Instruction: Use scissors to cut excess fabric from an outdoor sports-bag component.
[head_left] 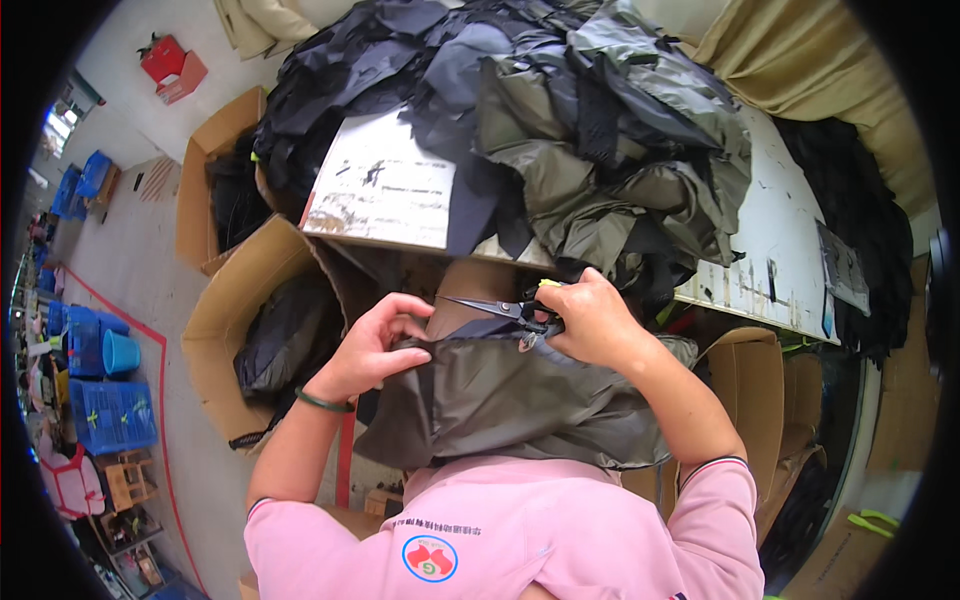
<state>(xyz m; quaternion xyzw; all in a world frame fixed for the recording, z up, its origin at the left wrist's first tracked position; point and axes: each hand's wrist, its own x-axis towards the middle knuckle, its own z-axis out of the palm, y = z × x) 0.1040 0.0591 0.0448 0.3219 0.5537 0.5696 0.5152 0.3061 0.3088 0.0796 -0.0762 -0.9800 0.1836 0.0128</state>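
Dark grey-brown fabric (540,400) with a slight sheen lies draped over my lap, its upper edge stretched between my hands. My left hand (380,345) pinches the fabric's left upper edge between thumb and fingers, the index finger raised apart. In my right hand (595,315) is a pair of scissors (490,306) with silver blades and dark handles. The blades point left toward my left fingers, just above the fabric's edge. A bit of yellow shows at the handles, and a small shiny piece hangs below them.
A white worn table (385,185) ahead bears a large heap of black and olive fabric (590,150). Cardboard boxes (215,310) holding dark cloth stand at the left, and another cardboard box (745,400) at the right. Blue crates (110,415) line the far left floor.
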